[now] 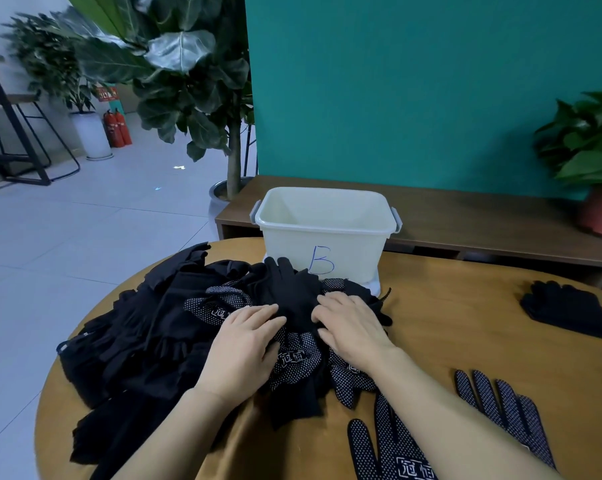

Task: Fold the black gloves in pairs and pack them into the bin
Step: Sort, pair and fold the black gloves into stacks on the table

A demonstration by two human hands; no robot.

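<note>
A plain black glove point(289, 292) lies on top of the pile of black gloves point(147, 341). Its long axis runs from the near edge of the round wooden surface point(448, 323) toward the far edge, and its fingers point away at the bin point(355, 251), with the tips just short of the bin's front wall. The bin is white, marked with a blue letter B, and stands at the far edge of the surface. The left hand point(247, 344) rests flat on the pile with its fingers nearly straight, their tips touching the glove's left side. The right hand point(353, 329) meets the glove from the other side with bent fingers. Their tips sink into the cloth, so I cannot tell whether they pinch it. The glove's cuff is hidden between and under the two hands. The pile spreads over the left half of the surface, where the single gloves are hard to make out. Near the near right edge a dotted glove point(507, 407) lies flat, fingers pointing to the far edge and leaning left. A second dotted glove point(372, 455) lies beside it, partly under the right forearm and cut off by the frame. A small stack of gloves point(569, 310) sits at the right edge.
</note>
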